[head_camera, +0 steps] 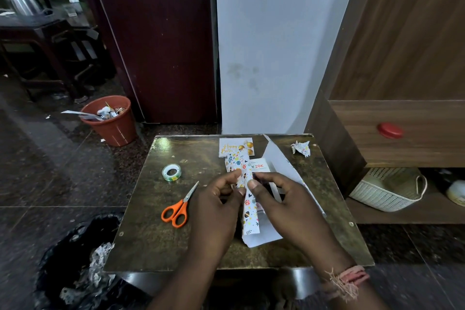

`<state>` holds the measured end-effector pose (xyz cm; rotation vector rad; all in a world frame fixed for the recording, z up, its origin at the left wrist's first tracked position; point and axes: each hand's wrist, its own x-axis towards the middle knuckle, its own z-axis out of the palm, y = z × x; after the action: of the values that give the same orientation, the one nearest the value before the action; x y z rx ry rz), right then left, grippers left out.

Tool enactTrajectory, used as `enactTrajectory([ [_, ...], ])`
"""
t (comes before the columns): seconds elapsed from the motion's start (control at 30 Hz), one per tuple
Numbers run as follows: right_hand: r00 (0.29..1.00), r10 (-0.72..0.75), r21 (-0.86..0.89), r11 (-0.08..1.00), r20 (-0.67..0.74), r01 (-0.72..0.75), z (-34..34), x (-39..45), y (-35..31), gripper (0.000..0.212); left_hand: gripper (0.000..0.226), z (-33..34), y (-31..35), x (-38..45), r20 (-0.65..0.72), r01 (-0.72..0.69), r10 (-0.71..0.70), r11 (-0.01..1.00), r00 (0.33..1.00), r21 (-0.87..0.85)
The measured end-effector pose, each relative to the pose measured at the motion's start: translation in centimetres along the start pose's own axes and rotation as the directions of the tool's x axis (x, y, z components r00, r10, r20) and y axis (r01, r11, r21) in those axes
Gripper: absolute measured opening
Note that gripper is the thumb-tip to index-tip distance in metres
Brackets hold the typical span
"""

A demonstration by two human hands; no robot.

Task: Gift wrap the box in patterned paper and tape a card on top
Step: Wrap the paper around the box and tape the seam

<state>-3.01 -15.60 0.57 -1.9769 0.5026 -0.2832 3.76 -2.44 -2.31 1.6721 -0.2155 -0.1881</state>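
On our small table (pixel 151 234), both hands (pixel 251 199) pinched the patterned paper (pixel 247 211) over the box (pixel 260 167); slackening risked it springing open untaped.

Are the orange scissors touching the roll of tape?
Apart. The head view shows bare table between the scissors and the tape roll.

— We see a dim room; the floor (pixel 63 171) and far left corner sink into shadow.

— Yet the table top (pixel 176 246) shows a soft glare patch at its far left corner, and the white wall (pixel 276 45) looks brightest.

— We notice wide-angle bending at the edges, and slightly soft detail throughout.
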Motion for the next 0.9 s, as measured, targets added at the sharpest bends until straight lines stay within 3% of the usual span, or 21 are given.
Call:
enactTrajectory([
  [0.17,0.994,0.102,0.029,0.994,0.030,-0.103,-0.1,-0.5,-0.6,0.041,0.036,0.1,-0.2,0.0,0.034,0.066,-0.064,0.995,0.997,-0.069],
  [0.33,0.996,0.044,-0.022,0.999,0.080,-0.042,0.5,-0.5,-0.5,0.036,0.033,0.2,0.0,-0.1,0.054,0.036,-0.031,0.995,0.998,-0.093],
  [0.47,0.993,0.081,-0.035,0.996,0.089,-0.079,0.0,-0.3,-0.3,0.030,0.036,0.1,-0.2,0.0,0.052,0.038,-0.034,0.996,0.998,-0.086],
  [0.83,0.976,0.188,-0.039,0.982,0.106,-0.185,-1.1,0.1,0.2,0.019,0.038,0.2,0.2,-0.5,0.067,-0.023,0.018,0.997,0.998,0.080],
  [0.9,0.975,0.203,-0.005,0.979,0.088,-0.203,-1.0,0.3,0.7,0.028,0.041,0.2,0.2,-0.6,0.071,-0.037,0.029,0.992,0.997,0.122],
])
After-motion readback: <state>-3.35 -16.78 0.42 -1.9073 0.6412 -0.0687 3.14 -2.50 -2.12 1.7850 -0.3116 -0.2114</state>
